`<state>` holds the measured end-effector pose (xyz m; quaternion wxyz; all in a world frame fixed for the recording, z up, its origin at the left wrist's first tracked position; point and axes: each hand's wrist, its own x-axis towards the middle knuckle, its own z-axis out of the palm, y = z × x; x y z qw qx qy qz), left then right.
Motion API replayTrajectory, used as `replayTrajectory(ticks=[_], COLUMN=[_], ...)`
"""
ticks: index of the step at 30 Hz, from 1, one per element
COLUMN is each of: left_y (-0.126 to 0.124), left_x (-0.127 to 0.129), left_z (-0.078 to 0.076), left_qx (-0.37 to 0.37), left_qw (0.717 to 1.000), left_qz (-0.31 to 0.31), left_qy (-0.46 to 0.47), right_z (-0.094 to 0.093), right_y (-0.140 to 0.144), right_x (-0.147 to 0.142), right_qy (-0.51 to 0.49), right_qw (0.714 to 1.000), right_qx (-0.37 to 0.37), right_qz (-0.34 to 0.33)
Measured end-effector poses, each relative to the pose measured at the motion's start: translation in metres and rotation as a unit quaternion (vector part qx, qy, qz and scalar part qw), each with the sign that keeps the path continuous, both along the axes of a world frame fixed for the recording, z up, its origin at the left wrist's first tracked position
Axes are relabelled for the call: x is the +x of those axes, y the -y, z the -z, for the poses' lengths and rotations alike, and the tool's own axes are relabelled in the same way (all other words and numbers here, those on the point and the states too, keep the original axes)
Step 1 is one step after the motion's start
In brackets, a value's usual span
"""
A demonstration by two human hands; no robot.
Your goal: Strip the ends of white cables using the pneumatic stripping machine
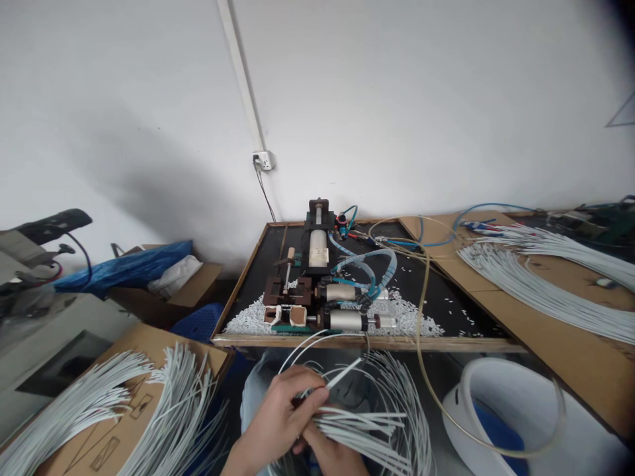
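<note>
My left hand (280, 413) is closed, with thumb and fingers pinching a few white wires (343, 375) whose ends point up and to the right. Just below it, my right hand (333, 453) is partly covered by the left hand and by a thick bundle of white wires (370, 430). Its visible fingers curl around the bundle near the left hand. Long loops of the same wire (414, 410) hang down behind and to the right. Beyond the hands, a pneumatic machine (342, 320) with silver cylinders stands on a black wood-edged table.
White cut scraps (417, 320) lie around the machine. Coiled wires rest on cardboard at left (163, 410) and right (546, 277). A white bucket (456, 403) stands at lower right, with a yellowish hose (424, 297) arching before it. A blue basket (198, 319) sits at left.
</note>
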<state>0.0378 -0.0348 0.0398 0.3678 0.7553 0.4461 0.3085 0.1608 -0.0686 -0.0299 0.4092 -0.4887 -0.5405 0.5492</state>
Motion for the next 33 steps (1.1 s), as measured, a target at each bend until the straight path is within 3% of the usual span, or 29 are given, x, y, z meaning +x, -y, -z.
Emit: replayTrajectory(ticks=[4,10,15,24,26,30,33], left_y=[-0.002,-0.019,-0.037,-0.039,-0.038,-0.042,-0.048], left_x=[-0.003,-0.016,-0.023,-0.033,-0.035,-0.034,-0.03], left_z=[0.007,0.031,0.051,0.048,0.049,0.052,0.053], left_qx=[-0.023,-0.031,-0.017,0.049,0.053,0.003,-0.01], left_qw=[0.998,0.955,0.931,0.868,0.867,0.911,0.926], left_qz=[-0.046,-0.245,-0.306,-0.426,-0.427,-0.344,-0.313], left_qy=[0.045,0.163,0.199,0.251,0.252,0.228,0.212], right_z=[0.008,0.012,0.013,0.004,0.003,0.005,0.009], right_y=[0.005,-0.004,-0.006,-0.01,-0.011,-0.012,-0.011], right_x=[-0.001,-0.003,-0.005,0.003,0.002,0.0,0.0], right_qy=[0.027,-0.05,-0.068,-0.068,-0.062,-0.071,-0.076], right_qw=[0.999,0.994,0.992,0.995,0.995,0.994,0.994], right_qx=[0.018,-0.089,-0.095,-0.074,-0.074,-0.083,-0.08], right_qz=[-0.007,0.033,0.051,0.028,0.019,-0.004,0.011])
